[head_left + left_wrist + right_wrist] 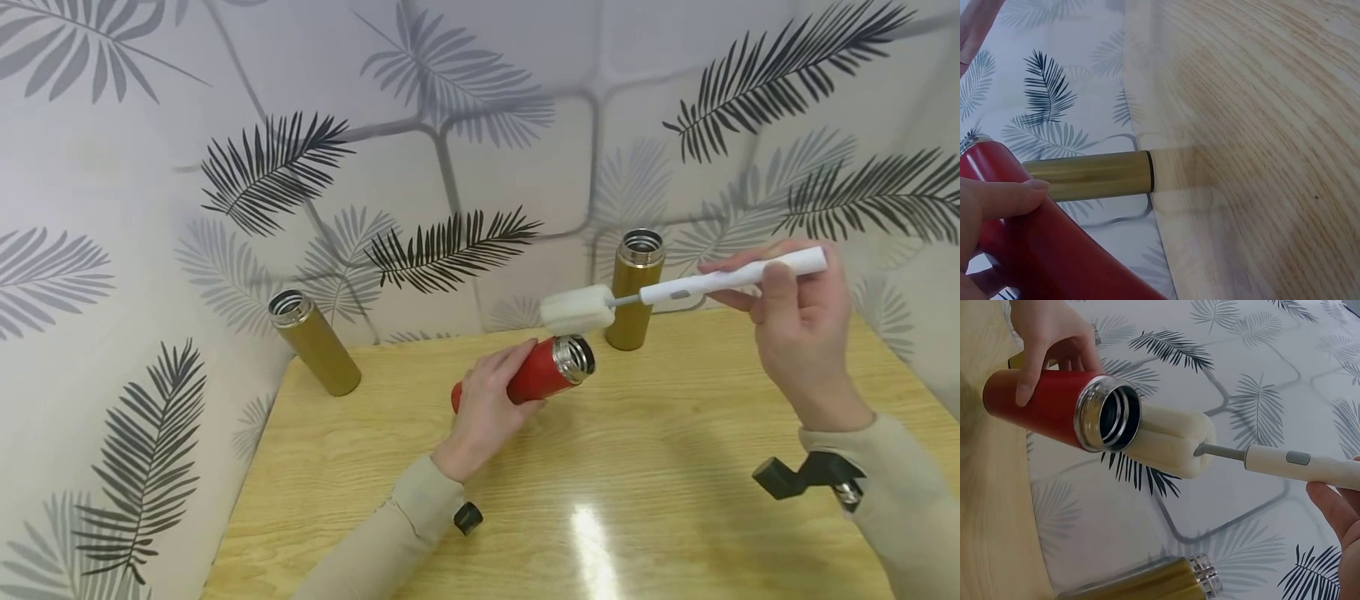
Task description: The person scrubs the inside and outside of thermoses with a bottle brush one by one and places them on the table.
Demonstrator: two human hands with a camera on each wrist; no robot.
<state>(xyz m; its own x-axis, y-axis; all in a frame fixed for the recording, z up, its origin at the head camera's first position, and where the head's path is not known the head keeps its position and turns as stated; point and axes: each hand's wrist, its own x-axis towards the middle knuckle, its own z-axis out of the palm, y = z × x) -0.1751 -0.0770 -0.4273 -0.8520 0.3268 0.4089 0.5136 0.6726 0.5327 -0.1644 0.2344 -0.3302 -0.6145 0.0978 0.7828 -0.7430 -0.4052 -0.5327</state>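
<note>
My left hand [491, 400] grips a red vacuum flask [542, 372] round its body. The flask is tilted, its uncapped steel mouth [1109, 414] facing right. In my right hand [806, 333] is a bottle brush, held by its white handle [738, 275]. A thin grey stem joins the handle to a cream sponge head [576, 310], which overlaps the area just above the flask's mouth in the head view. From the right wrist, the sponge [1175, 440] shows outside the flask, behind its rim.
Two gold flasks without lids stand upright near the back edge of the wooden table [652, 467]: one at the left [318, 346], one behind the brush [633, 292]. Behind the table is a leaf-patterned wall covering [517, 167].
</note>
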